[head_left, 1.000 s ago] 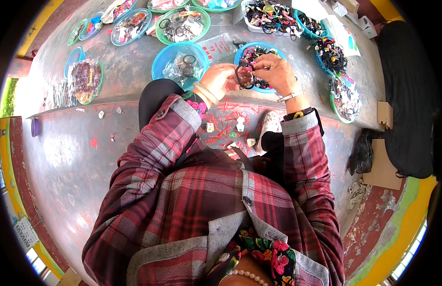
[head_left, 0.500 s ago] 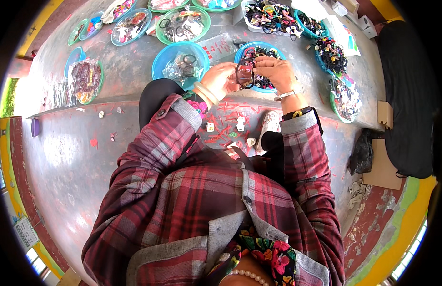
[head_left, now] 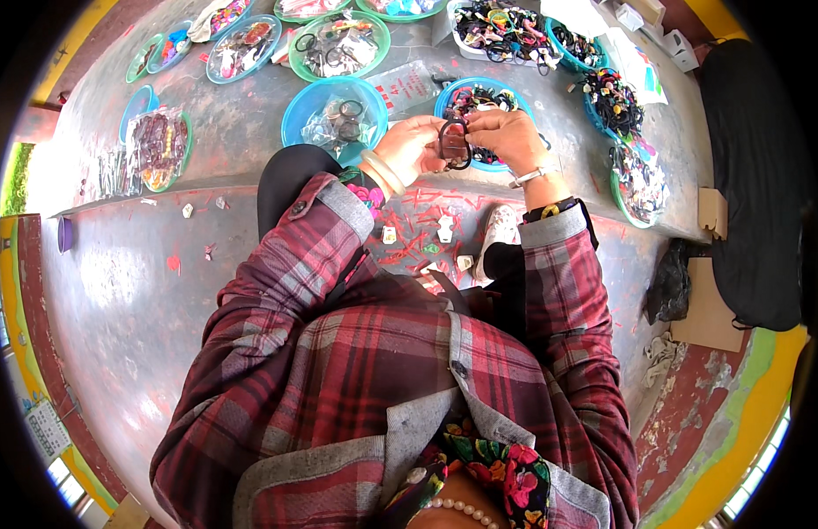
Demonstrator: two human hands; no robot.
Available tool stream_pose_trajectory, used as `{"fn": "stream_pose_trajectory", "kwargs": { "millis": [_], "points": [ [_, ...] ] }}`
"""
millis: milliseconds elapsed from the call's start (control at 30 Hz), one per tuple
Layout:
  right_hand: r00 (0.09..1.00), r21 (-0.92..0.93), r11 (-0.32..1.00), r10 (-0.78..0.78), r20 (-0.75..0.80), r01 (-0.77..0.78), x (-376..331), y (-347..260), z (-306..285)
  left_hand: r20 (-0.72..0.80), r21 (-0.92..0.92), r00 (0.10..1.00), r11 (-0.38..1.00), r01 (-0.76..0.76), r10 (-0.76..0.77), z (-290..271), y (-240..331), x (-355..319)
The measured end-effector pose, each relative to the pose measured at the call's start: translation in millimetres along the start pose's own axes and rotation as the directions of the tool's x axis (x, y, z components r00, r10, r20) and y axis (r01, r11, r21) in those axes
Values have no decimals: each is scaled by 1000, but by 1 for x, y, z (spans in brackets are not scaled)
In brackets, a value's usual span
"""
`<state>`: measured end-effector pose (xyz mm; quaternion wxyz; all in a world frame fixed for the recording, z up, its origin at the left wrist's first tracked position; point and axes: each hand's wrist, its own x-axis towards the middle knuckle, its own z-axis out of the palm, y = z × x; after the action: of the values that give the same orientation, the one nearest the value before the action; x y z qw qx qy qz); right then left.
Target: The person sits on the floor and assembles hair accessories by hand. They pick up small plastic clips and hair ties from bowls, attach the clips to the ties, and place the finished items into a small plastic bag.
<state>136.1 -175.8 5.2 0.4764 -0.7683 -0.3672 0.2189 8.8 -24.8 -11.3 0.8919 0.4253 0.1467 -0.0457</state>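
A black elastic hair tie (head_left: 469, 157) is held stretched into a loop between my two hands. Within the loop shows a see-through piece, probably a small plastic bag or card; its kind is not clear. My left hand (head_left: 412, 146) is closed on the loop's left side, its fingertips pinched together. On the right side, my right hand (head_left: 512, 139) pinches the upper part of the loop between thumb and fingers. Just beyond my hands is a blue basket (head_left: 439, 108) of dark hair ties with colourful bits. Left of it, another blue basket (head_left: 292, 119) holds clear bags with black rings.
Several more plastic baskets stand along the raised ledge, among them a green basket (head_left: 294, 63) and a basket (head_left: 187, 159) of beaded packets. A white tub (head_left: 453, 42) of hair ties is farther back. Red scraps (head_left: 418, 216) litter the floor by my shoe (head_left: 501, 231).
My right hand has shifted slightly and lowered its fingers over the loop. The hair tie looks narrower and more drawn around the see-through piece. My left hand has barely moved.
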Motion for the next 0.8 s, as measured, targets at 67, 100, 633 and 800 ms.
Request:
{"fn": "stream_pose_trajectory", "kwargs": {
  "millis": [67, 100, 633, 800],
  "points": [
    [999, -157, 987, 32, 39, -26, 1, -5, 1, -22, -26, 1000, 1000, -11, 10, 0, 2, -2],
    [993, -238, 968, 103, 61, -86, 0, -10, 0, -45, -14, 999, 1000, -9, 9, 0, 1, -3],
    [985, -374, 918, -163, -57, 130, -5, -34, 9, -92, 97, 996, 995, 24, -15, 6, 2, -2],
    [959, -452, 862, -279, -45, 230, -5, -27, 10, -73, 92, 997, 996, 12, -5, 5, 1, -2]
  ]
}}
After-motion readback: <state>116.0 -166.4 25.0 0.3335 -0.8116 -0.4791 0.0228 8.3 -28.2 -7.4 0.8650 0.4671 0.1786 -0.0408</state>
